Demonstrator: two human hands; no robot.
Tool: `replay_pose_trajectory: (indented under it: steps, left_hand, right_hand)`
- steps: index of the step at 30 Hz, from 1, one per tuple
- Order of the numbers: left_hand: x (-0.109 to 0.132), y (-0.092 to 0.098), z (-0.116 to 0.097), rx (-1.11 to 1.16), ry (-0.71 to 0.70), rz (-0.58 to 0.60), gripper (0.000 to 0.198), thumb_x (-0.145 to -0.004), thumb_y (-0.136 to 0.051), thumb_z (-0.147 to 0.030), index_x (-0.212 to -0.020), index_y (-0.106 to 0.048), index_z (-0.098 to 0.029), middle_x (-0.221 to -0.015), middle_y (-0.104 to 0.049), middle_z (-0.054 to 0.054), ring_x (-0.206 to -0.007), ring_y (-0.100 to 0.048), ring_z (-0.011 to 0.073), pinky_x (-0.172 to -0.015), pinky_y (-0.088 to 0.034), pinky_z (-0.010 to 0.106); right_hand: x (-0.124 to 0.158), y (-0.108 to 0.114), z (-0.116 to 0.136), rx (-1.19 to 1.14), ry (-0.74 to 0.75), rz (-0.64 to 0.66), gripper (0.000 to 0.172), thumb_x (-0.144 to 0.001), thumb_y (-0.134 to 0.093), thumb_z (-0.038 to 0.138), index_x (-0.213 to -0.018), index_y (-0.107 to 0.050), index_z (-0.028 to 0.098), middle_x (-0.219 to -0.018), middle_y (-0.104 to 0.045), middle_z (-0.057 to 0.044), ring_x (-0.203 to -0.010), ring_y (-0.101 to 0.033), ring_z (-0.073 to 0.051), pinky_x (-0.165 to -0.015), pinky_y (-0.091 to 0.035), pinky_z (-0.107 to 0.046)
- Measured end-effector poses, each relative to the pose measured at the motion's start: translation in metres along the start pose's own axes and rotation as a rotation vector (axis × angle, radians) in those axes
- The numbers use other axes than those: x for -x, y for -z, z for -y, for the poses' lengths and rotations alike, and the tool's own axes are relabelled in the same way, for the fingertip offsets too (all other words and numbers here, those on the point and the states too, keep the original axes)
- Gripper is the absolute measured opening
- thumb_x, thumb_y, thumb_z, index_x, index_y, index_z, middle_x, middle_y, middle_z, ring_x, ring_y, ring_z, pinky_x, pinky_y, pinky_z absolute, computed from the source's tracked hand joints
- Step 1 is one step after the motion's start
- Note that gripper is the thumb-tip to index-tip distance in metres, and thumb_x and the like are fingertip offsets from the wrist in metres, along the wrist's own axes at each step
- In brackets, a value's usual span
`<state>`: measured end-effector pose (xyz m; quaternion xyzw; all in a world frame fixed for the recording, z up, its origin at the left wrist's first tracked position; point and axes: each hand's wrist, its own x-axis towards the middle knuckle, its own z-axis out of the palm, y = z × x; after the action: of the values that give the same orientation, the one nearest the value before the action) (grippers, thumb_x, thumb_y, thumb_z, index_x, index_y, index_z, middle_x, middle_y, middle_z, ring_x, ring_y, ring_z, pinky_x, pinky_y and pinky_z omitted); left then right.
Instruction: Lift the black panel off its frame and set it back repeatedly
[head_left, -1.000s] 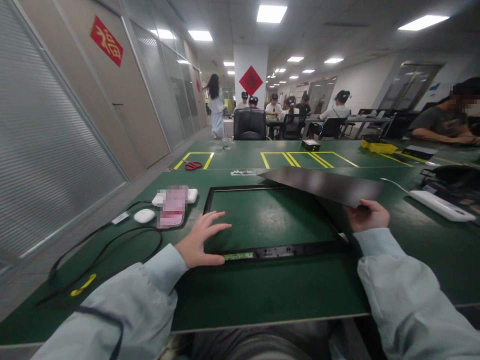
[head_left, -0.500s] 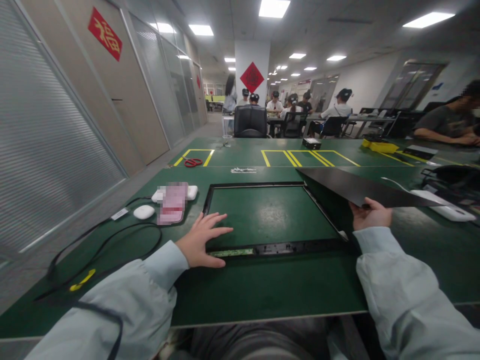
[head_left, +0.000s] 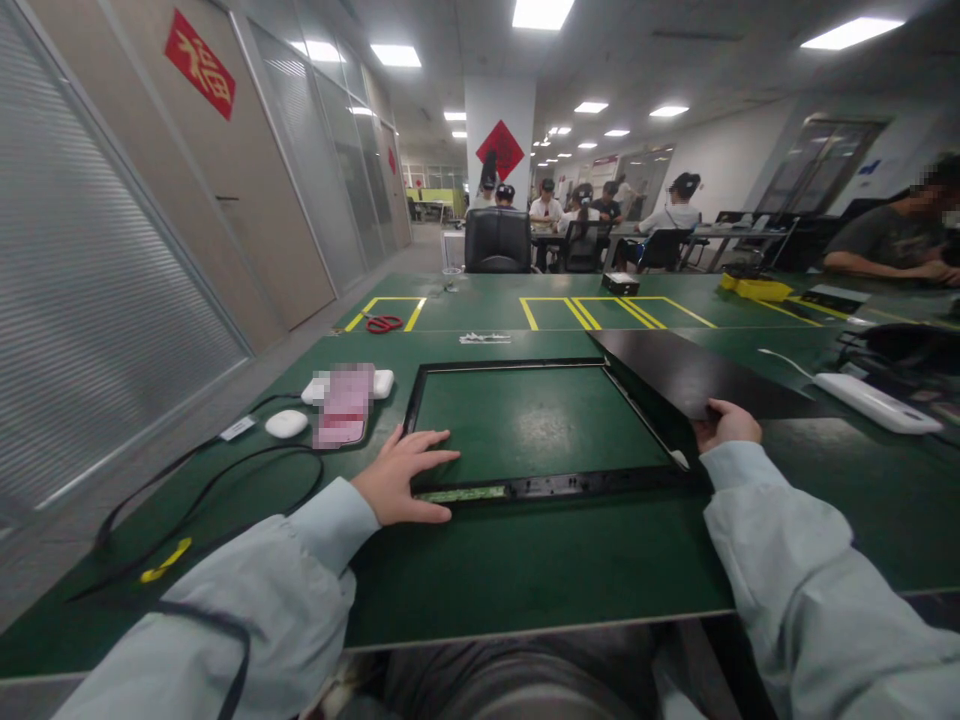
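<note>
Dark panel point(head_left: 697, 380) sits lower than half a second ago, now almost flat just above the worktop point(head_left: 525, 570). It reaches away from the right grip point(head_left: 724, 425), which pinches its near edge. Left grip point(head_left: 397, 480) stays spread flat on the black frame point(head_left: 555, 487), at its near left corner.

matt black panel point(head_left: 697, 380), green matt table point(head_left: 525, 570)

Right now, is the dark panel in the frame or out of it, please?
Out: the right hand holds the dark panel beside the frame, whose opening shows green table.
</note>
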<state>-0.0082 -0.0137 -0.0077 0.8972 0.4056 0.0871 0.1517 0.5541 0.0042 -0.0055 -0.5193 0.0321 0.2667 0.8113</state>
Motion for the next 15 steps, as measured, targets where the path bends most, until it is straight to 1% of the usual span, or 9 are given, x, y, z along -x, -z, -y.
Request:
replay_pose_trajectory:
  steps: [3,5,9,13,15]
  left_hand:
    - [0.0,0.001,-0.001,0.004,-0.002,0.004,0.096,-0.084,-0.091,-0.077,-0.166,-0.068,-0.033,-0.184,-0.051,0.017,-0.17,-0.046,0.047,-0.142,-0.008,0.077]
    - [0.0,0.002,-0.003,0.007,-0.001,0.005,0.096,-0.083,-0.091,-0.077,-0.166,-0.068,-0.033,-0.184,-0.051,0.017,-0.17,-0.046,0.0466,-0.142,-0.008,0.077]
    - [0.0,0.004,-0.005,0.016,0.003,0.015,0.097,-0.084,-0.09,-0.077,-0.167,-0.067,-0.032,-0.185,-0.05,0.018,-0.171,-0.045,0.0465,-0.142,-0.006,0.077]
    - [-0.001,0.005,-0.006,0.015,0.002,0.017,0.094,-0.084,-0.09,-0.076,-0.166,-0.068,-0.034,-0.184,-0.051,0.017,-0.17,-0.046,0.0475,-0.142,-0.008,0.078]
    - [-0.001,0.006,-0.006,0.016,0.0,0.015,0.093,-0.085,-0.09,-0.075,-0.165,-0.068,-0.034,-0.184,-0.051,0.017,-0.169,-0.046,0.0483,-0.141,-0.009,0.079]
  right_hand:
    - [0.008,-0.002,0.001,0.0,0.042,-0.032,0.025,-0.089,-0.07,0.003,-0.094,-0.057,0.024,-0.084,-0.066,0.006,-0.064,-0.065,-0.013,-0.054,-0.065,-0.025]
    - [0.013,-0.003,0.0,0.003,0.07,-0.042,0.026,-0.091,-0.071,0.005,-0.097,-0.056,0.025,-0.091,-0.068,0.005,-0.069,-0.068,-0.012,-0.058,-0.067,-0.024]
    - [0.016,-0.005,0.0,0.015,0.063,-0.048,0.032,-0.085,-0.068,-0.001,-0.097,-0.054,0.024,-0.092,-0.067,0.005,-0.072,-0.068,-0.012,-0.061,-0.07,-0.025]
    - [0.012,-0.004,0.001,0.011,0.055,-0.061,0.034,-0.083,-0.068,-0.002,-0.098,-0.052,0.025,-0.094,-0.067,0.005,-0.071,-0.068,-0.012,-0.064,-0.07,-0.025]
    - [0.011,-0.003,0.001,-0.009,0.039,-0.002,0.037,-0.082,-0.069,-0.002,-0.098,-0.051,0.026,-0.094,-0.065,0.006,-0.072,-0.068,-0.012,-0.064,-0.07,-0.025]
